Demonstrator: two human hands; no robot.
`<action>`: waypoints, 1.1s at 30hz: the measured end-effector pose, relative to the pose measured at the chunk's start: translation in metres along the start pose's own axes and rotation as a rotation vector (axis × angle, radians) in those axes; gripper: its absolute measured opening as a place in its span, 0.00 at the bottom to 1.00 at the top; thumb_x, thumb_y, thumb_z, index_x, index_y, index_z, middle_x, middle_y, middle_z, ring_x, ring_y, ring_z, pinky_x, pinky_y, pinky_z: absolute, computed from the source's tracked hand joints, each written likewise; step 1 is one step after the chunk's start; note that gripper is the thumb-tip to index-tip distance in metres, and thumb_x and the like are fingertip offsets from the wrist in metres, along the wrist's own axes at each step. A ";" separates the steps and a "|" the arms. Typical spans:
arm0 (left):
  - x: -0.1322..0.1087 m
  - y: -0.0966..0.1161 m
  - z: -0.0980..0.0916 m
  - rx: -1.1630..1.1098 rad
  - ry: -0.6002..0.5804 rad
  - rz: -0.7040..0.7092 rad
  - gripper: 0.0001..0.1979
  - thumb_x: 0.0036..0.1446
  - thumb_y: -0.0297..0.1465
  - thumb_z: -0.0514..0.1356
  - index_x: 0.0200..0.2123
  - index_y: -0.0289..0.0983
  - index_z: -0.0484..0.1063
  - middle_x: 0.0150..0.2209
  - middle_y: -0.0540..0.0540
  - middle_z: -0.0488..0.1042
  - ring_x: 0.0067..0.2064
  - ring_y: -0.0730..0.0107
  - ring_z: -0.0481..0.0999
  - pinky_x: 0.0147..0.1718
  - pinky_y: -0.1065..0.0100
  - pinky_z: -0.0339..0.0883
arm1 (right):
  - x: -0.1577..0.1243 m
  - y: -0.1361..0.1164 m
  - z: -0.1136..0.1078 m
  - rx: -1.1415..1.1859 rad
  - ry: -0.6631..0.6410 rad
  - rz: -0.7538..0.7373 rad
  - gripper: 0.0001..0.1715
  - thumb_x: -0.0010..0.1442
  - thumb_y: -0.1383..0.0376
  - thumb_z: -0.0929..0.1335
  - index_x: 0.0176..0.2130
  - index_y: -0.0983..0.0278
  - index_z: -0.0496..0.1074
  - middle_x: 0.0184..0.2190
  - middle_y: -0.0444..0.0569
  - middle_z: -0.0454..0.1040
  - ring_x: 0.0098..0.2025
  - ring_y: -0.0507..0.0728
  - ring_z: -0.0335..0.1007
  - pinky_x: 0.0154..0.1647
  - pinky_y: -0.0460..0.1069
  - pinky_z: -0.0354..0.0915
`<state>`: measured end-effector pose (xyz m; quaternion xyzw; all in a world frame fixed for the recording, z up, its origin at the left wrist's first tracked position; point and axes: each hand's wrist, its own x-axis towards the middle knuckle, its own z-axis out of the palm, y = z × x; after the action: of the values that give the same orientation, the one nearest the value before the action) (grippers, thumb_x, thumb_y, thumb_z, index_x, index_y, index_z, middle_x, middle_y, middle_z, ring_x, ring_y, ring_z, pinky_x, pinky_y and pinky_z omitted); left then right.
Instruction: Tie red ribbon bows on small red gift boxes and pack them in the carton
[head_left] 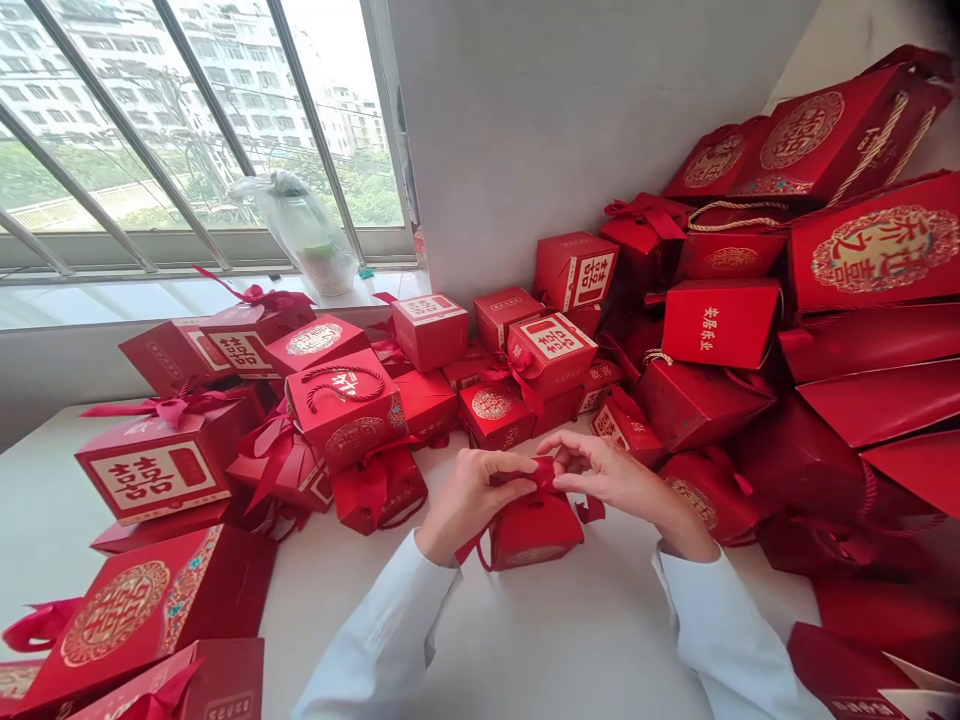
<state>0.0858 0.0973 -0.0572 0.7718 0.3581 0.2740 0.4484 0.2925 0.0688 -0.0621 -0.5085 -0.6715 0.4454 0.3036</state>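
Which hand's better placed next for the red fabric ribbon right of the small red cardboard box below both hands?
Right hand, probably: it's nearer that ribbon, on the same side; the left hand would reach across the box.

安居乐业: small box (721, 325) | 乔迁之喜: large package (877, 245) | 囍: ribboned box (169, 462)

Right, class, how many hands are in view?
2: the left hand pinches the ribbon above the small red box; the right hand is at the ribbon's right side.
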 end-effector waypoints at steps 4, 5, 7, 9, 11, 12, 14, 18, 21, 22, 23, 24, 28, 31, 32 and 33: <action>0.000 -0.003 -0.004 0.097 -0.031 0.068 0.10 0.52 0.26 0.63 0.38 0.39 0.80 0.35 0.48 0.79 0.34 0.72 0.74 0.35 0.74 0.65 | -0.005 -0.006 -0.007 -0.039 -0.011 0.009 0.14 0.55 0.67 0.66 0.43 0.64 0.71 0.31 0.45 0.73 0.34 0.54 0.69 0.34 0.47 0.65; 0.001 -0.003 -0.005 0.117 -0.044 0.092 0.09 0.52 0.26 0.64 0.37 0.40 0.81 0.35 0.48 0.78 0.35 0.71 0.74 0.35 0.74 0.64 | -0.006 -0.008 -0.008 -0.056 -0.009 0.017 0.13 0.55 0.67 0.65 0.43 0.64 0.71 0.31 0.46 0.73 0.34 0.54 0.69 0.34 0.47 0.65; 0.001 -0.004 -0.006 0.141 -0.067 0.135 0.08 0.52 0.26 0.64 0.36 0.40 0.81 0.32 0.48 0.77 0.37 0.69 0.73 0.36 0.73 0.64 | -0.007 -0.009 -0.010 -0.085 0.011 0.034 0.13 0.55 0.67 0.65 0.42 0.64 0.72 0.30 0.45 0.73 0.34 0.54 0.69 0.33 0.47 0.64; 0.002 -0.005 -0.006 0.145 -0.084 0.176 0.08 0.53 0.26 0.63 0.34 0.41 0.81 0.30 0.48 0.76 0.39 0.68 0.71 0.37 0.73 0.64 | -0.008 -0.008 -0.011 -0.076 0.042 0.055 0.13 0.55 0.66 0.65 0.42 0.63 0.71 0.29 0.44 0.71 0.32 0.53 0.69 0.32 0.47 0.64; 0.002 -0.006 -0.005 0.131 -0.105 0.209 0.07 0.54 0.27 0.62 0.33 0.41 0.81 0.29 0.48 0.75 0.39 0.67 0.70 0.39 0.71 0.65 | -0.007 -0.006 -0.011 -0.033 0.072 0.081 0.15 0.56 0.65 0.65 0.45 0.62 0.70 0.28 0.43 0.69 0.30 0.53 0.69 0.29 0.46 0.64; 0.002 -0.005 -0.005 0.120 -0.119 0.223 0.07 0.55 0.27 0.62 0.33 0.41 0.81 0.29 0.48 0.75 0.39 0.67 0.70 0.40 0.71 0.65 | -0.007 -0.005 -0.010 -0.016 0.088 0.087 0.16 0.56 0.65 0.65 0.46 0.62 0.69 0.28 0.42 0.69 0.30 0.53 0.69 0.29 0.46 0.64; 0.003 -0.004 -0.003 0.101 -0.141 0.237 0.07 0.55 0.27 0.62 0.34 0.41 0.81 0.29 0.47 0.76 0.41 0.65 0.70 0.42 0.69 0.65 | -0.005 -0.005 -0.008 -0.028 0.128 0.069 0.17 0.56 0.65 0.65 0.47 0.61 0.68 0.29 0.42 0.69 0.29 0.52 0.69 0.28 0.46 0.64; 0.002 -0.002 0.001 0.109 -0.128 0.207 0.05 0.53 0.26 0.63 0.32 0.40 0.79 0.32 0.47 0.76 0.42 0.66 0.71 0.41 0.69 0.64 | 0.000 -0.013 -0.001 -0.204 0.253 -0.070 0.17 0.57 0.68 0.64 0.48 0.60 0.68 0.29 0.42 0.71 0.30 0.52 0.69 0.33 0.47 0.64; 0.002 -0.002 0.005 0.087 -0.088 0.137 0.05 0.51 0.26 0.63 0.32 0.38 0.71 0.32 0.50 0.76 0.37 0.69 0.72 0.38 0.71 0.64 | 0.001 -0.022 0.004 -0.330 0.291 -0.201 0.16 0.58 0.71 0.64 0.46 0.59 0.69 0.31 0.42 0.73 0.34 0.53 0.70 0.38 0.47 0.63; 0.001 -0.002 0.006 0.065 -0.076 0.110 0.08 0.51 0.26 0.63 0.34 0.38 0.67 0.30 0.52 0.76 0.35 0.70 0.73 0.36 0.71 0.63 | 0.001 -0.024 0.006 -0.354 0.289 -0.239 0.15 0.58 0.71 0.64 0.45 0.60 0.69 0.32 0.42 0.73 0.35 0.53 0.70 0.38 0.47 0.63; 0.001 -0.002 0.008 0.041 -0.066 0.085 0.11 0.50 0.26 0.63 0.35 0.39 0.64 0.29 0.53 0.76 0.33 0.71 0.73 0.35 0.71 0.63 | 0.001 -0.027 0.006 -0.368 0.284 -0.267 0.15 0.58 0.72 0.64 0.45 0.60 0.69 0.32 0.43 0.73 0.35 0.52 0.70 0.38 0.46 0.63; 0.001 -0.002 0.009 0.018 -0.053 0.059 0.13 0.50 0.26 0.63 0.36 0.39 0.61 0.28 0.55 0.76 0.31 0.72 0.73 0.34 0.72 0.63 | 0.001 -0.029 0.007 -0.376 0.277 -0.284 0.15 0.59 0.72 0.64 0.45 0.60 0.69 0.33 0.43 0.74 0.35 0.52 0.71 0.38 0.46 0.63; -0.001 -0.003 0.015 -0.046 -0.002 -0.006 0.18 0.49 0.26 0.63 0.39 0.40 0.58 0.26 0.56 0.74 0.32 0.71 0.74 0.35 0.72 0.63 | 0.001 -0.038 0.011 -0.463 0.233 -0.339 0.14 0.61 0.72 0.63 0.46 0.60 0.69 0.36 0.44 0.75 0.37 0.53 0.71 0.40 0.47 0.64; -0.002 0.001 0.017 -0.078 0.024 -0.008 0.18 0.49 0.26 0.62 0.42 0.39 0.60 0.28 0.55 0.74 0.32 0.71 0.74 0.33 0.73 0.63 | 0.000 -0.045 0.017 -0.654 0.201 -0.451 0.13 0.63 0.72 0.61 0.44 0.61 0.70 0.37 0.47 0.75 0.38 0.55 0.71 0.40 0.49 0.64; -0.003 0.003 0.017 -0.056 0.042 -0.002 0.14 0.49 0.26 0.61 0.40 0.39 0.62 0.28 0.54 0.74 0.31 0.72 0.73 0.31 0.74 0.62 | -0.001 -0.048 0.020 -0.730 0.193 -0.494 0.13 0.63 0.73 0.61 0.44 0.62 0.70 0.36 0.48 0.74 0.37 0.55 0.70 0.40 0.49 0.64; -0.003 0.005 0.018 -0.012 0.067 0.002 0.10 0.49 0.26 0.60 0.36 0.38 0.64 0.27 0.54 0.73 0.30 0.73 0.71 0.29 0.74 0.60 | -0.002 -0.051 0.023 -0.802 0.185 -0.537 0.13 0.63 0.73 0.60 0.43 0.63 0.70 0.34 0.48 0.74 0.37 0.55 0.70 0.40 0.50 0.64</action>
<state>0.0988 0.0847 -0.0608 0.7597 0.3705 0.3022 0.4407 0.2521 0.0557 -0.0256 -0.4319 -0.8676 0.0107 0.2463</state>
